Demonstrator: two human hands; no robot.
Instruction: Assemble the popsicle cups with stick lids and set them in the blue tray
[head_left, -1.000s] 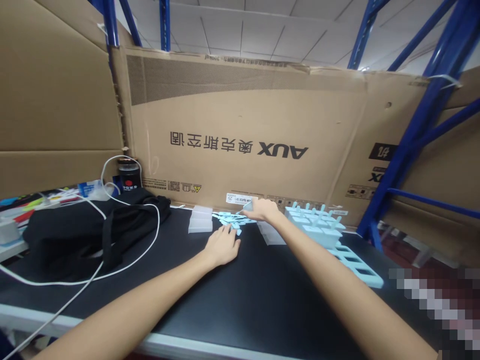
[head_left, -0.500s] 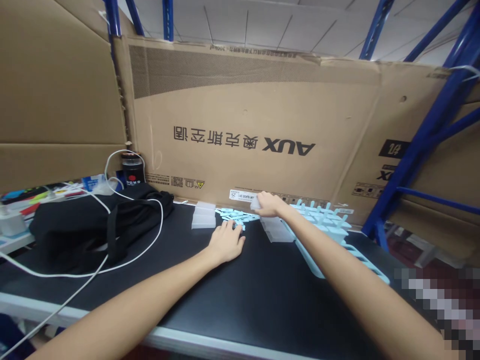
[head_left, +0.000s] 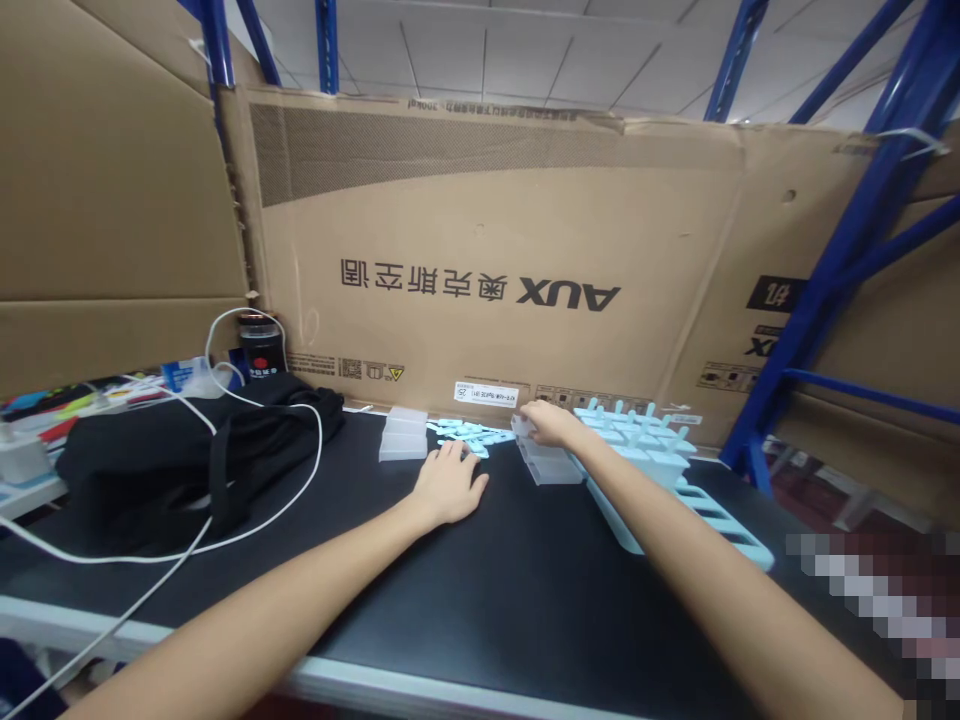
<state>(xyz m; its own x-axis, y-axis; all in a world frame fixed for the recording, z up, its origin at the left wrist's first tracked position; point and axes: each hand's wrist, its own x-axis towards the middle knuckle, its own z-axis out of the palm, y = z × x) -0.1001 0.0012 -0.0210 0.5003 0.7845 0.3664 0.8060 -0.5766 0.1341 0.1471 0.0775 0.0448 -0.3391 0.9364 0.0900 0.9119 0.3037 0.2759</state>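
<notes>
Frosted plastic cases (head_left: 555, 466): row found on the bench (head_left: 517, 580), just right of the pale-blue sticks (head_left: 469, 436), under the right hand (head_left: 553, 425).
The right hand's grip was curled over the row's far end; whether it pinched a case could not be told. The left hand (head_left: 450, 485) lay palm down, its grip loosely spread, fingertips at the sticks' near edge. The cases were judged light and fairly stiff, their smooth walls likely to slip and possibly to crack if squeezed hard. The soundest hold appeared to be across opposite side walls, with light pressure.
</notes>
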